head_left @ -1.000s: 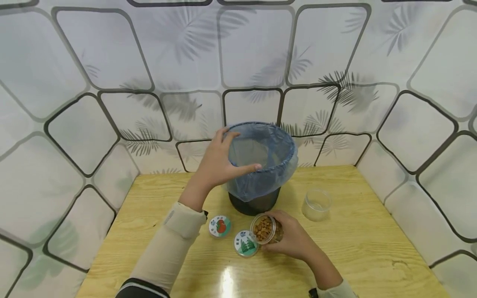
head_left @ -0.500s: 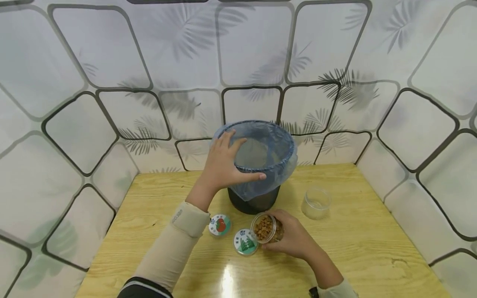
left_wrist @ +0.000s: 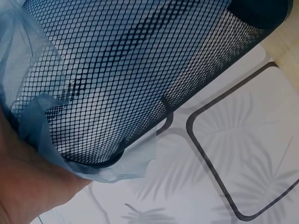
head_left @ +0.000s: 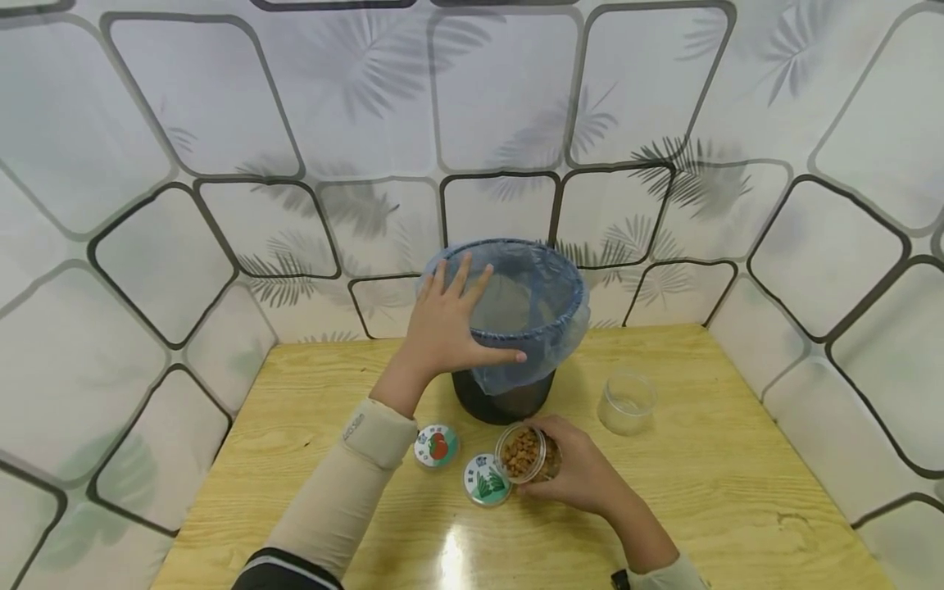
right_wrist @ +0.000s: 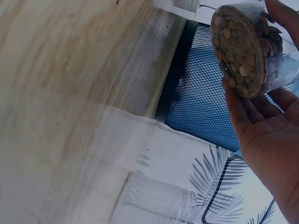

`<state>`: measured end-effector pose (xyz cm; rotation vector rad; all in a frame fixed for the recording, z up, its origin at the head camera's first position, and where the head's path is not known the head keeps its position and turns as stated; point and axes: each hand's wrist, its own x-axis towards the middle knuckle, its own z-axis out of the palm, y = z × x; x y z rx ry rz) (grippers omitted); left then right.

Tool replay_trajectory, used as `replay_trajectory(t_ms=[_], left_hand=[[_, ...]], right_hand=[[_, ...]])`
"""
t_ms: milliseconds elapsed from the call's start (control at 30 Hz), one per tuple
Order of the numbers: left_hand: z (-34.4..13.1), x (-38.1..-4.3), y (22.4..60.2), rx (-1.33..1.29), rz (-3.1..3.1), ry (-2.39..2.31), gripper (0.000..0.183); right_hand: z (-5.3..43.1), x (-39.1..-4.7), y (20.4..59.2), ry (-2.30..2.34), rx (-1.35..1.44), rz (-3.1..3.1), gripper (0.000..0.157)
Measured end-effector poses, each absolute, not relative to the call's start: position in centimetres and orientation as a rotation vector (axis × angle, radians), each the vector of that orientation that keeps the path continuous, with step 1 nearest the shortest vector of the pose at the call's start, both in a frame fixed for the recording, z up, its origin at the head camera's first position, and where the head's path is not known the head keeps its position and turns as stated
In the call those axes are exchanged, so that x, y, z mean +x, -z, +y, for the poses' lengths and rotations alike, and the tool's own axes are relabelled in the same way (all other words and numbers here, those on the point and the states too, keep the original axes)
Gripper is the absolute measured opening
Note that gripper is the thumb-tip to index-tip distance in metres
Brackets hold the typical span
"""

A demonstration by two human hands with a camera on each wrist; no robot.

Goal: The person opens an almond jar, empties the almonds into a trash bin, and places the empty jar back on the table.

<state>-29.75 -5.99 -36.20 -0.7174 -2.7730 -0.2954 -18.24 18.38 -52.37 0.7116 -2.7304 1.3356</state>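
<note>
A black mesh waste bin (left_wrist: 107,79) stands at the back middle of the table, with a blue plastic bag (head_left: 516,360) folded over its rim. My left hand (head_left: 446,328) lies at the left side of the rim, fingers straight and spread, thumb along the front edge. It touches the bag in the left wrist view. Low in front of the bin, my right hand (head_left: 571,467) grips a clear jar (head_left: 521,453) by its side. The jar is lidless, tilted towards the left, and holds brown nut-like pieces (right_wrist: 238,53).
Two round lids lie left of the jar: one with a red tomato picture (head_left: 437,447), one with a green plant picture (head_left: 487,480). A clear jar without a lid (head_left: 626,403) stands right of the bin. Patterned walls surround the wooden table (head_left: 701,492).
My left hand has shifted slightly right along the bin's rim, and its fingers have straightened and spread. The right hand and its jar have stayed in place.
</note>
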Motion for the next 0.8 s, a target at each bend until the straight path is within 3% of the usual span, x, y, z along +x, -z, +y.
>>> replay_trajectory(t_ms=[333,800], left_hand=[[-5.87,-29.90,35.97,-0.720,-2.816,0.146,0.126],[-5.99,-29.56,36.10,-0.726,-2.824,0.319,0.114]], right_hand=[[18.50,-18.10,52.42,-1.318,0.715,-2.715,0.089],[18.20,-18.07,52.39,-1.379,0.738,-2.714,0.092]])
